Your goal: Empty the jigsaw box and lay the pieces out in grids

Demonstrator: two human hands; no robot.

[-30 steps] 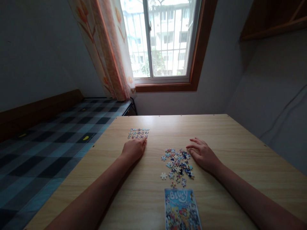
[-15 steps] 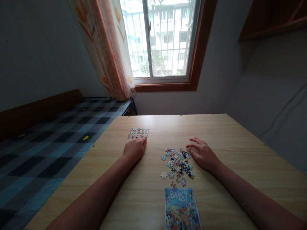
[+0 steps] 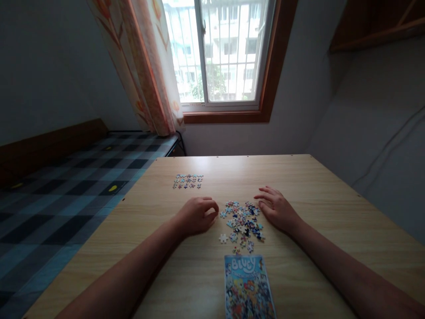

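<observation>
We list, on one pale wooden tabletop (image 3: 189, 283), the following. Item: a loose heap of puzzle pieces (image 3: 244, 225), spread just right of the frame's centre, many overlapping, blue, white and mixed in colour. Item: one pale puzzle piece (image 3: 223, 238), lying flat at the heap's lower left, slightly apart. Item: three rows of puzzle pieces (image 3: 188, 180), laid flat at upper left of the tabletop, too small for us to read their patterns. Item: a picture box marked BLUEY (image 3: 249, 285), bottom centre, just below the heap. Item: our left hand (image 3: 199, 215), at the heap's left edge, thumb and forefinger curled toward each other; we cannot tell whether a piece sits between them. Item: our right hand (image 3: 276, 207), palm down at the heap's right edge, fingers loosely spread, pinching nothing that we can see. Handling note: we judge a light fingertip pinch on the rim of one loose piece best, lifting rather than dragging, since overlapping neighbours may come along or flip. Our right hand serves well as a quiet guard there, and any piece placed at upper left wants lowering flat, clear of the rows.
</observation>
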